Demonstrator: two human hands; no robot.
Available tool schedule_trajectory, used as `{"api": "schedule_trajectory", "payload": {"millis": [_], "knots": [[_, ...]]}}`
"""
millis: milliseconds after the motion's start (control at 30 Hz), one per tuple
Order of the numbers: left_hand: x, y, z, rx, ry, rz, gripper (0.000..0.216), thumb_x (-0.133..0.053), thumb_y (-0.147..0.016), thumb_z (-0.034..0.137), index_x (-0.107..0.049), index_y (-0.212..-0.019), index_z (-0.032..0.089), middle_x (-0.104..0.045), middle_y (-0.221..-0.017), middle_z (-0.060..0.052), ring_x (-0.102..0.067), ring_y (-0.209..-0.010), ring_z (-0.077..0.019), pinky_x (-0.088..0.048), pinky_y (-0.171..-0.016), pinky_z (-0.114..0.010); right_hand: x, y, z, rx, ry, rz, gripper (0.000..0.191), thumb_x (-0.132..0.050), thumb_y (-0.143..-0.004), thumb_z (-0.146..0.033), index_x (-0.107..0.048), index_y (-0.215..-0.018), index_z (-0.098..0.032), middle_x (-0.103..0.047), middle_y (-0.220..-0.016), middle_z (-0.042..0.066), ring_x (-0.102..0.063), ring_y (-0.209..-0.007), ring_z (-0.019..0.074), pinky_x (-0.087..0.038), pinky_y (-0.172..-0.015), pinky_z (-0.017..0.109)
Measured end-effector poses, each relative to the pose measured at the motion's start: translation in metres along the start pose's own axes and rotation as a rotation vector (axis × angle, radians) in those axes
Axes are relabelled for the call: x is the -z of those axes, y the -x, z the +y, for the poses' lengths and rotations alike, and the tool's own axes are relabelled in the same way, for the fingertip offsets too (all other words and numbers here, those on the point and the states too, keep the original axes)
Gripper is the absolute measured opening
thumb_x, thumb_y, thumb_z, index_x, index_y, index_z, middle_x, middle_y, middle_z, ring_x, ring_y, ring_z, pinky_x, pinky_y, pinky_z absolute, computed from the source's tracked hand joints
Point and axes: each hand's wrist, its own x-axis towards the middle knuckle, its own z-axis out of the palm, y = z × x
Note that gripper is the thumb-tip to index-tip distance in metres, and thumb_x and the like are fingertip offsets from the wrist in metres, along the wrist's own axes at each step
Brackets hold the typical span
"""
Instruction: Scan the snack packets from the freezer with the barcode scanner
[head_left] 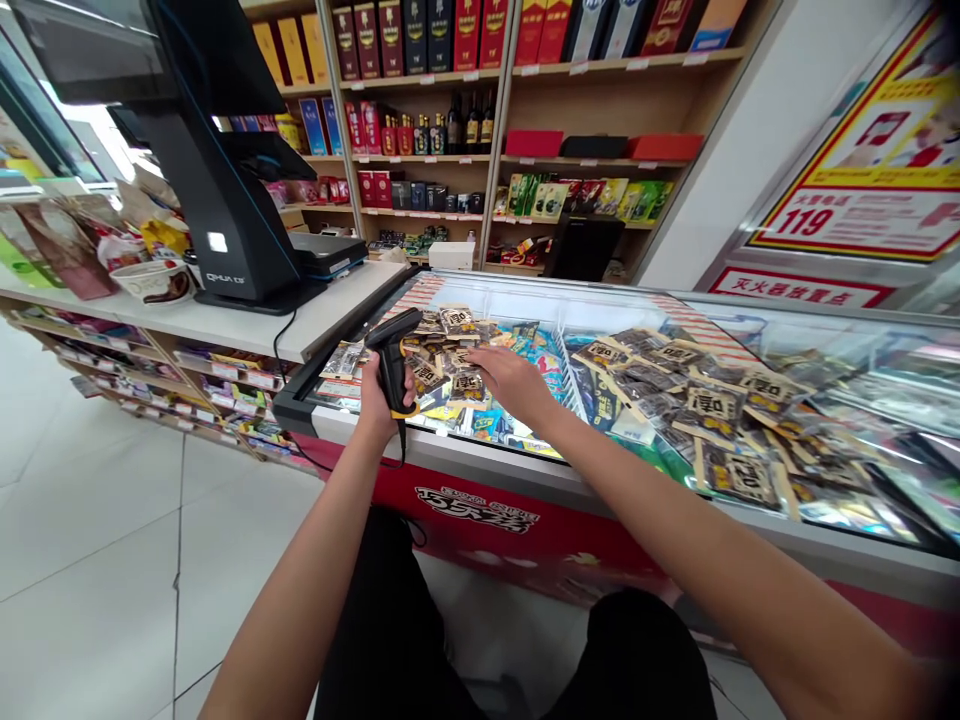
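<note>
My left hand (377, 398) is wrapped round the grip of a black and yellow barcode scanner (395, 352), its head aimed right at a heap of small snack packets (448, 352) on the glass lid of a chest freezer (570, 300). My right hand (508, 379) lies over the near edge of that heap, fingers curled down onto a packet (466, 385). A second, larger spread of the same packets (705, 405) covers the glass further right.
A black checkout terminal (217, 180) stands on the white counter (247, 325) at left, with a bowl (159, 282) and bagged goods beside it. Shelves of boxes and bottles (450, 120) line the back wall. White tiled floor (97, 540) lies at lower left.
</note>
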Motion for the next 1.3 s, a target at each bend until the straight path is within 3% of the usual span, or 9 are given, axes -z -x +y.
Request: {"api": "schedule_trajectory", "payload": {"millis": [167, 267, 433, 533, 633, 767, 900, 1100, 1300], "knots": [[0.002, -0.002, -0.002, 0.0, 0.022, 0.003, 0.053, -0.059, -0.094, 0.072, -0.062, -0.09, 0.019, -0.053, -0.057, 0.003, -0.042, -0.038, -0.0081, -0.029, -0.038, -0.019, -0.02, -0.037, -0.02, 0.071, 0.215, -0.069, 0.039, -0.052, -0.104, -0.006, -0.081, -0.127, -0.02, -0.069, -0.15, 0.016, -0.061, -0.138, 0.0377, -0.052, -0.113, 0.058], [0.003, -0.002, -0.003, 0.008, 0.022, -0.009, 0.053, -0.06, -0.094, 0.072, -0.063, -0.091, 0.019, -0.054, -0.057, 0.003, -0.043, -0.037, -0.0084, -0.029, -0.037, -0.018, -0.028, -0.046, -0.034, 0.038, 0.301, -0.09, 0.029, -0.058, -0.108, -0.022, -0.084, -0.122, -0.022, -0.064, -0.155, 0.017, -0.057, -0.138, 0.0404, -0.052, -0.109, 0.06], [0.004, -0.003, -0.003, -0.015, 0.02, -0.034, 0.052, -0.062, -0.093, 0.07, -0.065, -0.093, 0.018, -0.055, -0.057, 0.003, -0.044, -0.037, -0.0083, -0.03, -0.037, -0.018, -0.015, -0.038, -0.036, -0.001, 0.31, -0.059, 0.039, -0.051, -0.112, -0.038, -0.081, -0.129, -0.018, -0.06, -0.155, 0.019, -0.051, -0.142, 0.0399, -0.049, -0.111, 0.056], [0.005, -0.003, -0.004, -0.012, 0.013, -0.051, 0.052, -0.063, -0.092, 0.069, -0.064, -0.091, 0.018, -0.055, -0.057, 0.002, -0.044, -0.037, -0.0082, -0.03, -0.037, -0.018, 0.012, -0.022, -0.005, -0.1, 0.342, -0.014, 0.043, -0.045, -0.112, -0.033, -0.077, -0.134, -0.013, -0.066, -0.148, 0.021, -0.055, -0.137, 0.038, -0.048, -0.112, 0.053], [0.007, -0.005, -0.005, -0.016, -0.017, -0.061, 0.052, -0.064, -0.091, 0.07, -0.063, -0.089, 0.018, -0.055, -0.057, 0.003, -0.043, -0.037, -0.0082, -0.029, -0.037, -0.018, 0.046, 0.0, 0.05, -0.383, 0.478, -0.064, 0.048, -0.044, -0.109, -0.035, -0.071, -0.14, -0.009, -0.068, -0.143, 0.025, -0.057, -0.134, 0.0422, -0.049, -0.108, 0.057], [0.009, -0.006, -0.005, -0.009, -0.02, -0.07, 0.054, -0.065, -0.089, 0.071, -0.064, -0.091, 0.018, -0.055, -0.056, 0.003, -0.043, -0.036, -0.0087, -0.028, -0.036, -0.019, 0.088, 0.03, 0.124, -0.8, 0.625, -0.339, 0.071, -0.053, -0.105, -0.058, -0.059, -0.153, -0.006, -0.067, -0.143, 0.03, -0.06, -0.134, 0.048, -0.047, -0.109, 0.063], [0.011, -0.007, -0.005, -0.016, -0.003, -0.078, 0.055, -0.068, -0.087, 0.071, -0.066, -0.095, 0.017, -0.056, -0.057, 0.003, -0.044, -0.036, -0.0083, -0.03, -0.037, -0.019, 0.105, 0.046, 0.157, -0.875, 0.577, -0.495, 0.079, -0.056, -0.101, -0.071, -0.061, -0.156, -0.014, -0.069, -0.146, 0.027, -0.064, -0.133, 0.0474, -0.046, -0.112, 0.063], [0.013, -0.007, -0.005, -0.017, -0.018, -0.089, 0.056, -0.069, -0.085, 0.072, -0.066, -0.097, 0.017, -0.056, -0.058, 0.003, -0.044, -0.037, -0.0084, -0.03, -0.038, -0.019, 0.105, 0.044, 0.147, -0.754, 0.666, -0.421, 0.045, -0.062, -0.1, -0.042, -0.078, -0.129, -0.011, -0.077, -0.12, 0.028, -0.072, -0.115, 0.0451, -0.051, -0.1, 0.057], [0.007, -0.006, -0.004, 0.021, -0.044, -0.063, 0.054, -0.066, -0.088, 0.071, -0.065, -0.092, 0.017, -0.056, -0.057, 0.002, -0.043, -0.036, -0.0085, -0.027, -0.037, -0.02, 0.104, 0.039, 0.136, -0.578, 0.643, 0.087, 0.039, -0.052, -0.102, -0.033, -0.076, -0.124, -0.013, -0.078, -0.112, 0.021, -0.065, -0.122, 0.0392, -0.039, -0.116, 0.061]]}}
